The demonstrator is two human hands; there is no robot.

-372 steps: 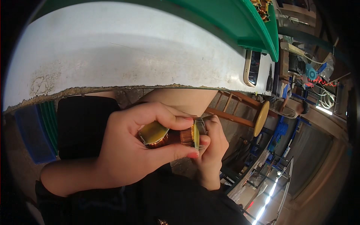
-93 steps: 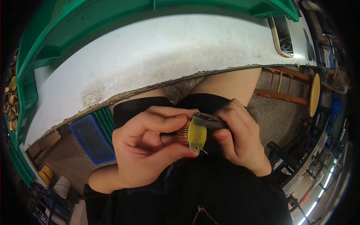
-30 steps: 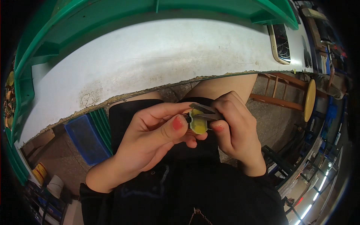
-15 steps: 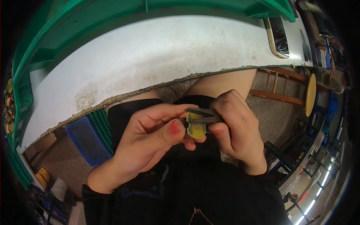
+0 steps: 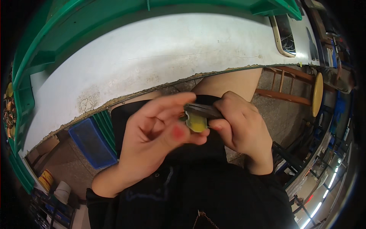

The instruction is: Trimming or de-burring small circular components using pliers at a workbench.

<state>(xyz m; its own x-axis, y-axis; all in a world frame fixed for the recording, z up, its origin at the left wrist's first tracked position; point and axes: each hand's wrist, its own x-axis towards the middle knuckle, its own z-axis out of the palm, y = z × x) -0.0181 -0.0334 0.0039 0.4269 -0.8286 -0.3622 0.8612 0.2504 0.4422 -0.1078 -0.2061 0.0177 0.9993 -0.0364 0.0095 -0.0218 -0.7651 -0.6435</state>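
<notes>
A small part with a yellow-green face [image 5: 197, 124] is held over my lap, under the edge of the bench. My left hand [image 5: 152, 128] supports it between curled fingers and thumb; the thumb is blurred by motion. Copper-coloured winding shows faintly at its left side. My right hand [image 5: 244, 124] is closed round a dark two-bladed metal tool [image 5: 204, 110], which looks like snips. Its blades lie together across the top of the part, their tips near my left index finger. The handles are hidden inside my right hand.
Ahead is a white bench [image 5: 164, 42] with a chipped front edge, and a green plastic tray [image 5: 72, 36] along its back and left. A phone [image 5: 284, 36] lies at the bench's right. Below stand a blue bin [image 5: 93, 143] and a wooden stool [image 5: 317, 94].
The tool's two blades were spread apart over the part and now lie together. My left index finger has lifted upward and the part has turned slightly, hiding most of its copper winding.
</notes>
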